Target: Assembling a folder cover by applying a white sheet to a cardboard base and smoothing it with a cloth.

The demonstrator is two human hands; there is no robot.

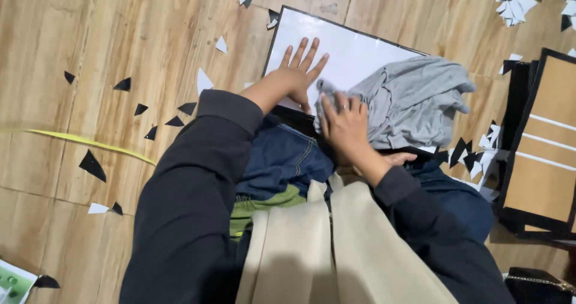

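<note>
Wiping: a judgement from the pose, the cloth being rubbed over the board while the other hand steadies it.
Floor (108, 34): tan tiles under everything, stretching out left of the hands.
Board (354, 55): white with a dark edge, flat on the floor under both hands; its near edge is hidden by the lap.
Frames (543, 154): brown panels with black borders, well right of the hands and cut off by the picture edge.
Cloth (414, 100): grey, bunched, lying on the board, just right of the right hand and running under it.
Left hand (297, 73): fingers spread wide, palm pressed flat on the board, holding nothing.
Right hand (345, 124): curled, gripping the near end of the cloth.
Scraps (93, 165): black and white paper triangles strewn left of the hands and beyond the frames.
Next move: likely calls for steady downward pressure from the left hand as the right sweeps the cloth.
Hard to tell: any marks on the board; the object at the lower-right corner.
</note>
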